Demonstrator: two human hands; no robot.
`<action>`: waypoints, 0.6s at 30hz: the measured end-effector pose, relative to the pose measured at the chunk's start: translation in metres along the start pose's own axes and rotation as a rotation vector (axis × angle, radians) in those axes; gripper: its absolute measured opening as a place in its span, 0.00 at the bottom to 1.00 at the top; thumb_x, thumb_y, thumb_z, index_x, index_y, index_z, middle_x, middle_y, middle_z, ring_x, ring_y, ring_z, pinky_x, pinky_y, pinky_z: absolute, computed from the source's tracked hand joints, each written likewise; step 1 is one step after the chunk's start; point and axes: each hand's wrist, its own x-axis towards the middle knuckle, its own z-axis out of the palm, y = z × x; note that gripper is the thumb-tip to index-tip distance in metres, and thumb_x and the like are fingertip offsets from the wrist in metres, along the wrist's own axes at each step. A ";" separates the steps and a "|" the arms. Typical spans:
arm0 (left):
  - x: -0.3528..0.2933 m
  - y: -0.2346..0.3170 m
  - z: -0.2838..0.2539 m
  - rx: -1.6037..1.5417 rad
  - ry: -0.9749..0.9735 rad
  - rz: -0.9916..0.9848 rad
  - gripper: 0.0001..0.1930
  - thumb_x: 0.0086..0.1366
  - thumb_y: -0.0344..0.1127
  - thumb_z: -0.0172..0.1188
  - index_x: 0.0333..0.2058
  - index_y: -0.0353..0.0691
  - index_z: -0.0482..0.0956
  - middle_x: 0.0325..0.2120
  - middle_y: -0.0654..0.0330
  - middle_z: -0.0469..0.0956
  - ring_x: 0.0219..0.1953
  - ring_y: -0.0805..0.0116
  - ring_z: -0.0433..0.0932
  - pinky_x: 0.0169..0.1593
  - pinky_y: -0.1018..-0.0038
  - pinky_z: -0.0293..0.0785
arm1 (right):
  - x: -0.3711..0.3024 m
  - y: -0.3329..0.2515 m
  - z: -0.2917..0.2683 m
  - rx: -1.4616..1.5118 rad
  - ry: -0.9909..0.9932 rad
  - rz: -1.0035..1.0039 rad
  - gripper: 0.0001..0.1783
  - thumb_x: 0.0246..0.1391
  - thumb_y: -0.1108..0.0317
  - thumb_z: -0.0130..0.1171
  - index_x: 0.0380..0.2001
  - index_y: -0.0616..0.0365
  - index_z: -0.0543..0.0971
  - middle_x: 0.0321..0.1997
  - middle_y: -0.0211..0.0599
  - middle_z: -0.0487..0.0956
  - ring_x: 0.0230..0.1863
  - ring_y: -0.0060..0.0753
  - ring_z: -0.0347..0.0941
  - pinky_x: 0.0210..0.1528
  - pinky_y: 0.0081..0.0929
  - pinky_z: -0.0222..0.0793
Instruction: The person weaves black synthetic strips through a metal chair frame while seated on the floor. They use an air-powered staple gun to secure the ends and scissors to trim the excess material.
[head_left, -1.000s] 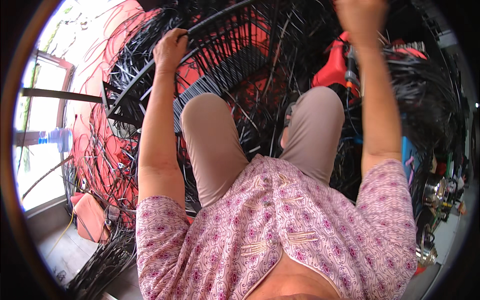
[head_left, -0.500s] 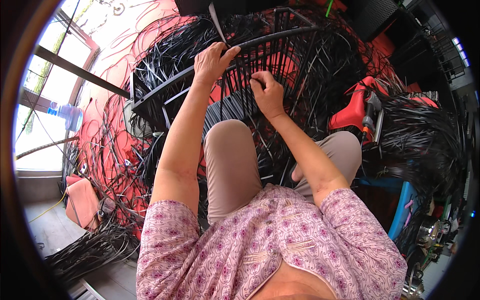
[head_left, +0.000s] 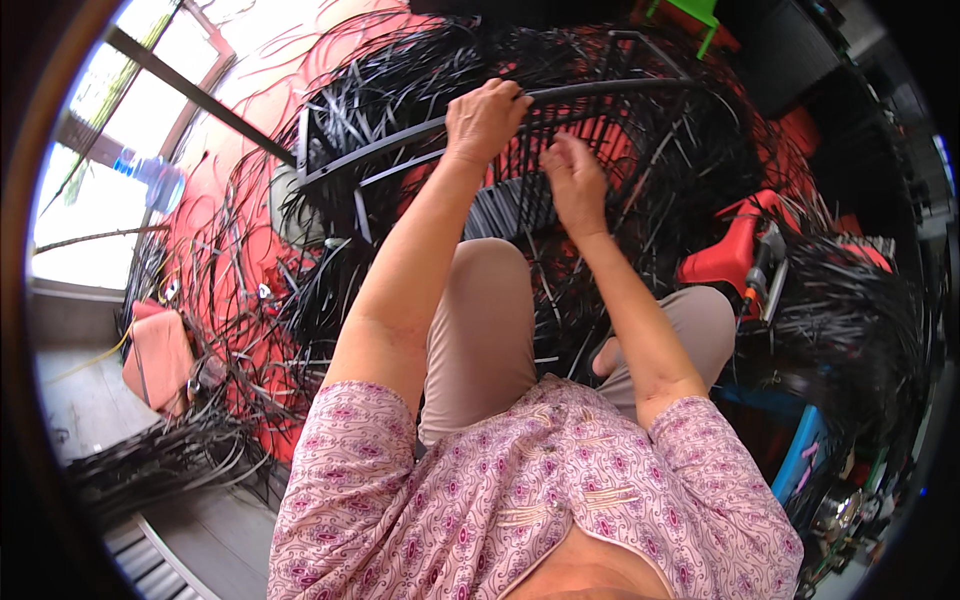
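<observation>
My left hand is closed over the upper bar of a dark metal frame, fingers wrapped across its far side. Black flat strips run down from that bar. Below them is a panel of grey-black strips laid close together, partly behind my left knee. My right hand is just below the bar, right of the left hand, with bent fingers and the thumb drawn in. It is slightly blurred, and what it holds, if anything, cannot be made out.
Heaps of loose black strips surround me on the red floor covering. To the right lie a red plastic thing and a power tool. A blue-edged container is at lower right, a salmon-coloured pad at left.
The whole view has shifted, so frame and hands appear further right. My left hand stays on the bar. My right hand has turned, its fingers pointing more upward.
</observation>
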 end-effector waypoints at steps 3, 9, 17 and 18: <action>-0.005 -0.004 0.003 -0.016 0.007 0.007 0.16 0.64 0.51 0.58 0.37 0.46 0.83 0.33 0.62 0.81 0.36 0.54 0.81 0.38 0.59 0.75 | 0.041 -0.041 0.000 0.099 0.092 0.016 0.28 0.58 0.54 0.61 0.51 0.68 0.75 0.36 0.43 0.82 0.35 0.33 0.79 0.42 0.30 0.73; -0.005 -0.003 0.002 0.011 0.007 0.010 0.16 0.65 0.52 0.57 0.36 0.47 0.82 0.32 0.63 0.80 0.36 0.56 0.81 0.37 0.59 0.74 | 0.119 -0.044 0.013 0.115 -0.107 0.322 0.26 0.57 0.49 0.60 0.41 0.66 0.82 0.33 0.36 0.81 0.25 0.25 0.76 0.30 0.22 0.72; 0.001 0.003 -0.003 -0.045 -0.049 0.010 0.18 0.64 0.55 0.58 0.37 0.47 0.84 0.34 0.61 0.82 0.37 0.59 0.82 0.40 0.64 0.74 | 0.134 -0.036 0.025 0.698 0.116 0.280 0.17 0.59 0.75 0.53 0.52 0.68 0.73 0.28 0.41 0.82 0.22 0.24 0.76 0.23 0.20 0.69; 0.004 0.003 -0.004 -0.072 -0.081 0.014 0.18 0.65 0.54 0.56 0.38 0.47 0.83 0.35 0.61 0.82 0.38 0.59 0.82 0.40 0.64 0.74 | 0.133 -0.035 0.016 0.667 0.125 0.254 0.21 0.62 0.73 0.51 0.59 0.64 0.68 0.31 0.38 0.83 0.25 0.23 0.77 0.26 0.18 0.69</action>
